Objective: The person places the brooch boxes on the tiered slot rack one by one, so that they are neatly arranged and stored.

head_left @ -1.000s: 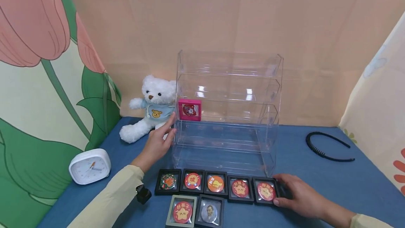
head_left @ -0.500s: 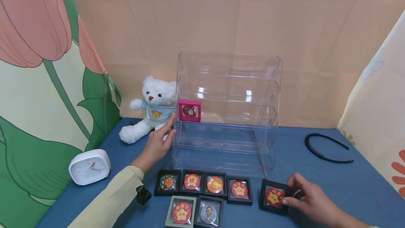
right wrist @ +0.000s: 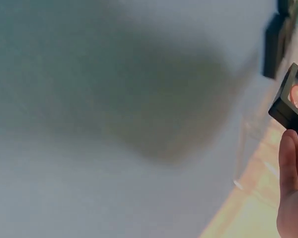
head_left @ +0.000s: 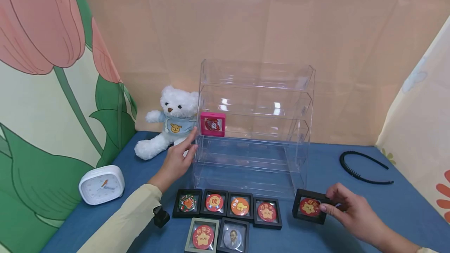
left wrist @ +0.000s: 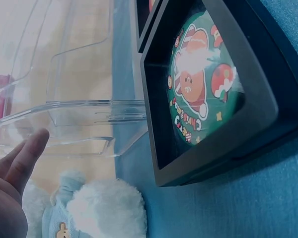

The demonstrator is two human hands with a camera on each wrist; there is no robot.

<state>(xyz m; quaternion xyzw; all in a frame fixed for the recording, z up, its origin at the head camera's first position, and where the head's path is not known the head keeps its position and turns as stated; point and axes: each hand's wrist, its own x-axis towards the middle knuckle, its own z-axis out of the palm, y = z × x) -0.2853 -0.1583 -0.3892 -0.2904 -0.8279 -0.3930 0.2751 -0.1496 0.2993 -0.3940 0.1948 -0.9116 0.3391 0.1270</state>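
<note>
Rightmost badge [head_left: 309, 207] raised above blue cloth [head_left: 325, 169]; peach backdrop [head_left: 337, 42] behind.

black square frame [head_left: 311, 194], red star badge [head_left: 310, 207] inside, tilted near the clear tiered rack [head_left: 251, 139].

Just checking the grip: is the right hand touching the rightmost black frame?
Touching. The head view shows the right hand pinching the rightmost black frame at its right side, thumb against the front.

Bare hands [head_left: 177, 165] extend from pale cream sleeves [head_left: 123, 216], with a black block [head_left: 161, 217] at the left cuff [head_left: 154, 195].
</note>
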